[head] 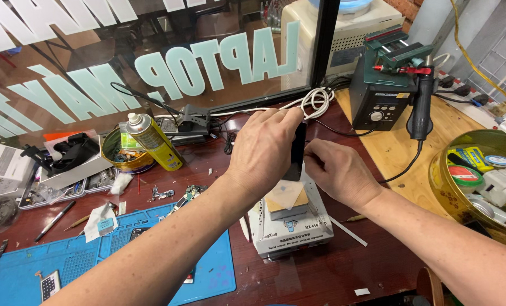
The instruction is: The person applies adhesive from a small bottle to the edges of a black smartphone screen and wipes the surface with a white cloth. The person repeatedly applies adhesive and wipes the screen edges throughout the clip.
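A dark phone [298, 152] stands upright on edge above a small white heating machine [290, 224]. My left hand [261, 150] grips the phone from the left, fingers over its top. My right hand [335, 170] presses against its right side, fingertips at its edge. A tan square pad [286, 197] lies on the machine's top plate just below the phone. What the right fingers pinch is hidden.
A blue work mat [88, 255] with small parts lies at left. A yellow spray can [154, 141], a round tin [117, 156] and parts trays [66, 181] stand behind it. A hot-air station [380, 96] and a gold tin [479, 181] of tape rolls are at right. Glass pane behind.
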